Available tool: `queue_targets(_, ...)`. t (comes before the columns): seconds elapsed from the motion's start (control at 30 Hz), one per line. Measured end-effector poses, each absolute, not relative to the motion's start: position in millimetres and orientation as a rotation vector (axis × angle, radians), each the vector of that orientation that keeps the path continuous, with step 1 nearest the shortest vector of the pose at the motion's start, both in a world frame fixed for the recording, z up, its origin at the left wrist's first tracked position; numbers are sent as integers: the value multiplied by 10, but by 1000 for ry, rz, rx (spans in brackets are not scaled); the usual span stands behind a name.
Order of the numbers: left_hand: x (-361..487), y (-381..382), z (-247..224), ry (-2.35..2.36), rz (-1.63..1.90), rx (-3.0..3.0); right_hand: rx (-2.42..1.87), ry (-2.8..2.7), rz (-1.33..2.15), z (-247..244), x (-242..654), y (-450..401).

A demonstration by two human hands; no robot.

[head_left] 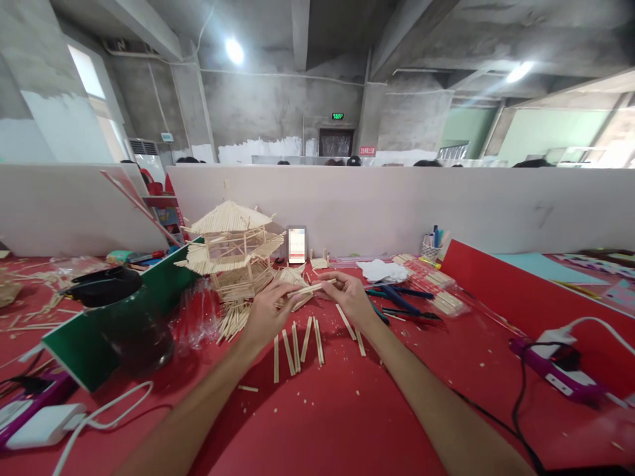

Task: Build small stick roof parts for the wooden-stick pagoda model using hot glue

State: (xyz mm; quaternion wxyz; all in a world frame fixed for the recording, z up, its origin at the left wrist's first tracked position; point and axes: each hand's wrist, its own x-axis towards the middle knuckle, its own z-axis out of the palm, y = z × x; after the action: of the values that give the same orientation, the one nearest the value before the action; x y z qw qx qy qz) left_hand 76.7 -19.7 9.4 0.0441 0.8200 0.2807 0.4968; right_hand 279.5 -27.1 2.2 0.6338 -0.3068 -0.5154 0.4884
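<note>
Wooden sticks (315,288) span our left hand (270,309) and right hand (354,301), each pinching one end, fingers nearly together. We seem to be lining them up; that calls for a light, steady pinch. Loose sticks (296,350) lie at six o'clock on the red table (317,430). Our stick pagoda (233,248) stands at ten, the phone (296,246) near twelve.

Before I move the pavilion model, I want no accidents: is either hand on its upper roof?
No, the left hand and right hand pinch at least one wooden stick, lower and right of the upper roof.
</note>
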Motion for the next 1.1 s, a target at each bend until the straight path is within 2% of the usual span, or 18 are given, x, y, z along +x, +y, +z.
queue_targets(0.27,808,-141,32,932,1538,2161,-627,-1441,902,95,2869,-360)
queue_targets(0.63,735,-202,58,787,1583,2502,-668,-1545,697,77,2913,-336)
queue_targets(1.1,775,-274,83,746,1686,2405,-664,-1571,585,72,2943,-361)
